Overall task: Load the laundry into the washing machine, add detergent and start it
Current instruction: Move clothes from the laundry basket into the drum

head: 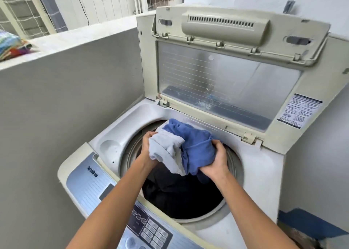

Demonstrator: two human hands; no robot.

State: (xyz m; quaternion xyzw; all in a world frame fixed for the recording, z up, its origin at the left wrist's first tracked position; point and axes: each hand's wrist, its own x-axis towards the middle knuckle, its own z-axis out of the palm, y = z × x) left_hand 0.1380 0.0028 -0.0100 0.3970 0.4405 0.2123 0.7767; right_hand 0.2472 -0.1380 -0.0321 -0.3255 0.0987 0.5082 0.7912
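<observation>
1. Laundry [190, 143], a blue and pale bundle, is hanging just above the tub [130, 154] of the washing machine [260, 169], toward its back edge.
2. The left hand [149, 145] is gripping the pale side, and the right hand [215, 162] is gripping the blue side, with fingers curling into the cloth.
3. The bundle is stretching sideways between both hands, each one just as near, and the tub is waiting right below, so it looks like going straight down is next.
4. Dark clothes [175, 192] are lying inside the tub.

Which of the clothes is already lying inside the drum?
The black garment; the blue cloth and pale grey cloth are gripped above it by the left hand and right hand.
</observation>
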